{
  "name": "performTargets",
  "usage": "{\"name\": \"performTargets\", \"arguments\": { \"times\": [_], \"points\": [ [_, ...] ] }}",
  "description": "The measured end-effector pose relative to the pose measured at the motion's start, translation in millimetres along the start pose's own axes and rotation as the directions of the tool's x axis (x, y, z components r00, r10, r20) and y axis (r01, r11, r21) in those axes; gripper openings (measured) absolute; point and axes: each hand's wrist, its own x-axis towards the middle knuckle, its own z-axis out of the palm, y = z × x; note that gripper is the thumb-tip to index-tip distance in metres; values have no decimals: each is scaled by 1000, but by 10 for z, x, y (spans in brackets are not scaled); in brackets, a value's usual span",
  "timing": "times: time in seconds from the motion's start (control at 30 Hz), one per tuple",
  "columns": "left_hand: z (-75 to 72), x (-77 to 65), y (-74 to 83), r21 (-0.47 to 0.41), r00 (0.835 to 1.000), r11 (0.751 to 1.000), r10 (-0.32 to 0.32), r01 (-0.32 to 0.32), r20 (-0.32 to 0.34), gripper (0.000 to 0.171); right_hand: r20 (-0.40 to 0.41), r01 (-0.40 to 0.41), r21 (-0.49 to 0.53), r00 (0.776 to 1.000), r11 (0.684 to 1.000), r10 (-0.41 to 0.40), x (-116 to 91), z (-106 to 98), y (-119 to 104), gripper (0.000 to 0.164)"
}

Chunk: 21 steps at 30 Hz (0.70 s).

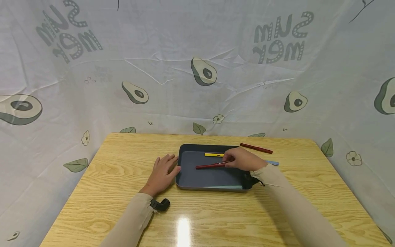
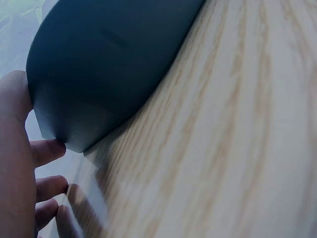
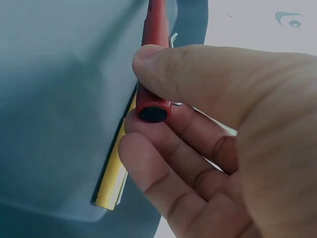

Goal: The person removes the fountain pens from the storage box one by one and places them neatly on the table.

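Observation:
My right hand (image 1: 242, 159) pinches a red clip pen (image 1: 211, 166) between thumb and fingers, over the dark grey tray (image 1: 191, 178). In the right wrist view, the pen's black-tipped end (image 3: 152, 114) points at the camera, with the thumb on its barrel. A yellow pen (image 1: 213, 155) lies in the tray, just behind the red one. Along the tray's near wall is a pale blue-green pen (image 1: 226, 187). My left hand (image 1: 162, 175) rests at the tray's left side, its fingers touching the outer wall (image 2: 99, 89).
A dark red pen (image 1: 256, 148) lies on the wooden table (image 1: 216, 219) behind the tray's right corner. To the right, a light blue pen (image 1: 274, 163) is partly hidden by my right arm. A patterned cloth (image 1: 172, 113) hangs behind the table.

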Motion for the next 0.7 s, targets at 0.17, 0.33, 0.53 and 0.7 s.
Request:
{"name": "performTargets", "arguments": {
  "times": [0.17,0.33,0.53,0.7],
  "points": [
    [-1,0,6,-2,1000,1000,-1,1,5,59,-3,4,18,1000,1000,-4,-9,-18,-12,9],
    [-1,-2,9,-2,1000,1000,-9,9,13,59,-29,-9,14,1000,1000,9,-29,-17,-25,7],
    [-5,-3,9,-1,1000,1000,-14,14,15,59,-100,-45,7,994,999,46,-77,-10,-34,7],
    [-7,-3,19,0,1000,1000,-14,14,13,59,-173,-43,46,984,998,50,-139,11,30,8]
  ]
}}
